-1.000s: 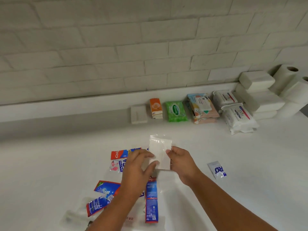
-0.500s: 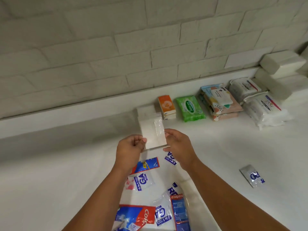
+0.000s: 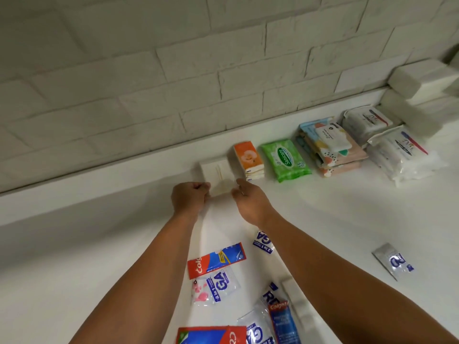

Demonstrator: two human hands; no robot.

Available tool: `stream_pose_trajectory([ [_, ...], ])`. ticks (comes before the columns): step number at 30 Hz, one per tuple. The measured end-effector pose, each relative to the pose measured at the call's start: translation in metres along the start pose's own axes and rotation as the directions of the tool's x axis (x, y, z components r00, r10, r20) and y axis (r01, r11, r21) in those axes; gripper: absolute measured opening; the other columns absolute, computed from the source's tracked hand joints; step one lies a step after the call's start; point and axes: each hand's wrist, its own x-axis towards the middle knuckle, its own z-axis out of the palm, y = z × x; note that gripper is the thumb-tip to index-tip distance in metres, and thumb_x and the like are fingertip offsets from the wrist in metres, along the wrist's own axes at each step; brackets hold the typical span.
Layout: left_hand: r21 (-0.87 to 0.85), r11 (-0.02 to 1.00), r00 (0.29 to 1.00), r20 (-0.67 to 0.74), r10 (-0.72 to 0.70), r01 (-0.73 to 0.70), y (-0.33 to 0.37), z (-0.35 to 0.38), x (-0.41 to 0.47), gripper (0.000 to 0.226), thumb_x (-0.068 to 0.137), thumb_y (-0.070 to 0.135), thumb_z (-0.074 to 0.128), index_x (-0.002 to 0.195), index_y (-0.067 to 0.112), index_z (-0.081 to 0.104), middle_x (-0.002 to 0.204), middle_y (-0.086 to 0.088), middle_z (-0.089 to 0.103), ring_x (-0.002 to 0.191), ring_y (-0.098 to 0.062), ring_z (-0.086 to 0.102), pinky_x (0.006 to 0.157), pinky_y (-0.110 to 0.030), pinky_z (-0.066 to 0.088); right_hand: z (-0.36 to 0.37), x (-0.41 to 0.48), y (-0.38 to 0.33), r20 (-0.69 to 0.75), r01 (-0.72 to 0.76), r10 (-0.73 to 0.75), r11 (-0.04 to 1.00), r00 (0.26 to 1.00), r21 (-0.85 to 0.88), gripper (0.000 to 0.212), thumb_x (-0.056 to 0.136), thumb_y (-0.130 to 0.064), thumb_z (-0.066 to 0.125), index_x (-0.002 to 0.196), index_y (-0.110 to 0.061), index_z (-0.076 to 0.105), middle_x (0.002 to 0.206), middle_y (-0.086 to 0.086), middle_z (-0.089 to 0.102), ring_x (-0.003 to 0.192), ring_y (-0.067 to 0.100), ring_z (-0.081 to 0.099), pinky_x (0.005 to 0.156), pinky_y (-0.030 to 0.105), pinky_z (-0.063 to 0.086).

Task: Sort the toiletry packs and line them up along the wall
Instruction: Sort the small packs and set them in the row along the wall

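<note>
Both hands hold a small clear packet of white pads (image 3: 221,188) by its side edges, low over the counter. My left hand (image 3: 190,197) pinches its left edge and my right hand (image 3: 248,198) pinches its right edge. The packet hovers just in front of a flat white pack (image 3: 215,168) that lies at the left end of the row along the wall. To its right in the row stand an orange tissue pack (image 3: 248,157), a green Sanicare wipes pack (image 3: 285,160), a stack of patterned wipes packs (image 3: 330,145) and white wipes packs (image 3: 400,152).
Loose sachets lie near me: a red and blue Colgate sachet (image 3: 216,260), clear GA sachets (image 3: 214,288), a Colgate box (image 3: 283,321) and a silver sachet (image 3: 392,260) off to the right. White tissue blocks (image 3: 419,78) are stacked at the far right by the brick wall.
Both hands carried the clear packet from above the sachets forward to the wall row, and lowered it in front of the flat white pack. The camera moved closer to the wall.
</note>
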Motion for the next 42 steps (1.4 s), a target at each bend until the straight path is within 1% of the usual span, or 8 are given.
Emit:
stream_pose_trajectory([
  [10, 0.102, 0.994, 0.996, -0.073, 0.043, -0.036, -0.001, 0.002, -0.005, 0.033, 0.085, 0.042, 0.071, 0.062, 0.017, 0.073, 0.057, 0.001, 0.067, 0.065, -0.025, 0.069, 0.071, -0.033, 0.055, -0.004, 0.0, 0.002, 0.014, 0.029, -0.028, 0.998, 1.0, -0.061, 0.052, 0.102, -0.026, 0.044, 0.149, -0.007, 0.035, 0.154, 0.012, 0.039, 0.142, 0.027, 0.037, 0.114, 0.03, 0.026],
  [17, 0.238, 0.958, 0.981, -0.072, 0.181, -0.159, -0.005, 0.002, -0.069, 0.019, 0.087, 0.037, 0.071, 0.095, 0.02, 0.075, 0.084, 0.006, 0.073, 0.084, -0.016, 0.067, 0.077, -0.025, 0.046, -0.034, -0.038, 0.026, 0.015, 0.06, -0.06, 0.998, 0.998, -0.007, 0.044, 0.099, -0.025, 0.049, 0.142, -0.017, 0.049, 0.144, 0.005, 0.053, 0.134, 0.02, 0.048, 0.114, 0.036, 0.035],
  [22, 0.14, 0.938, 0.948, 0.031, 0.315, -0.316, -0.011, 0.016, -0.156, 0.009, 0.086, 0.025, 0.076, 0.094, 0.025, 0.071, 0.08, 0.012, 0.07, 0.075, 0.001, 0.065, 0.075, -0.017, 0.049, -0.074, -0.082, 0.049, 0.005, 0.168, -0.168, 0.986, 0.986, -0.02, 0.031, 0.095, -0.02, 0.057, 0.125, -0.019, 0.064, 0.122, -0.002, 0.069, 0.111, 0.012, 0.065, 0.105, 0.034, 0.047],
  [28, 0.21, 0.866, 0.884, 0.231, 0.407, -0.453, -0.018, 0.042, -0.222, 0.018, 0.083, 0.029, 0.079, 0.099, 0.029, 0.072, 0.093, 0.017, 0.066, 0.084, 0.001, 0.06, 0.073, -0.007, 0.042, -0.107, -0.133, 0.079, 0.105, 0.279, -0.259, 0.915, 0.96, -0.291, 0.033, 0.092, -0.022, 0.064, 0.124, -0.017, 0.065, 0.121, -0.002, 0.069, 0.106, 0.009, 0.064, 0.095, 0.015, 0.043],
  [32, 0.363, 0.781, 0.842, 0.401, 0.361, -0.508, -0.027, 0.056, -0.244, 0.046, 0.081, 0.045, 0.078, 0.123, 0.03, 0.066, 0.118, 0.013, 0.061, 0.113, -0.011, 0.053, 0.097, -0.024, 0.042, -0.115, -0.162, 0.106, 0.231, 0.338, -0.253, 0.789, 0.939, -0.513, 0.05, 0.088, -0.031, 0.066, 0.135, -0.019, 0.056, 0.133, 0.001, 0.06, 0.121, 0.021, 0.053, 0.107, 0.028, 0.038],
  [36, 0.617, 0.572, 0.835, 0.475, 0.277, -0.54, -0.029, 0.069, -0.258, 0.069, 0.082, 0.051, 0.072, 0.142, 0.031, 0.048, 0.14, 0.008, 0.05, 0.126, -0.018, 0.043, 0.107, -0.031, 0.035, -0.121, -0.177, 0.122, 0.289, 0.382, -0.252, 0.657, 0.924, -0.65, 0.061, 0.086, -0.037, 0.064, 0.143, -0.022, 0.045, 0.141, 0.0, 0.048, 0.127, 0.023, 0.041, 0.109, 0.031, 0.034],
  [39, 0.721, 0.457, 0.852, 0.463, 0.243, -0.522, -0.025, 0.074, -0.267, 0.067, 0.083, 0.055, 0.067, 0.143, 0.037, 0.044, 0.139, 0.011, 0.048, 0.128, -0.018, 0.039, 0.105, -0.034, 0.03, -0.123, -0.183, 0.129, 0.282, 0.372, -0.244, 0.634, 0.928, -0.678, 0.063, 0.088, -0.042, 0.063, 0.144, -0.025, 0.042, 0.14, 0.0, 0.046, 0.128, 0.023, 0.038, 0.108, 0.032, 0.034],
  [42, 0.748, 0.426, 0.861, 0.45, 0.238, -0.509, -0.02, 0.079, -0.276, 0.054, 0.085, 0.052, 0.066, 0.136, 0.039, 0.052, 0.129, 0.013, 0.055, 0.124, -0.017, 0.041, 0.1, -0.034, 0.028, -0.126, -0.188, 0.133, 0.264, 0.346, -0.225, 0.668, 0.938, -0.659, 0.056, 0.086, -0.042, 0.066, 0.138, -0.026, 0.05, 0.132, 0.0, 0.048, 0.124, 0.023, 0.04, 0.105, 0.034, 0.037],
])
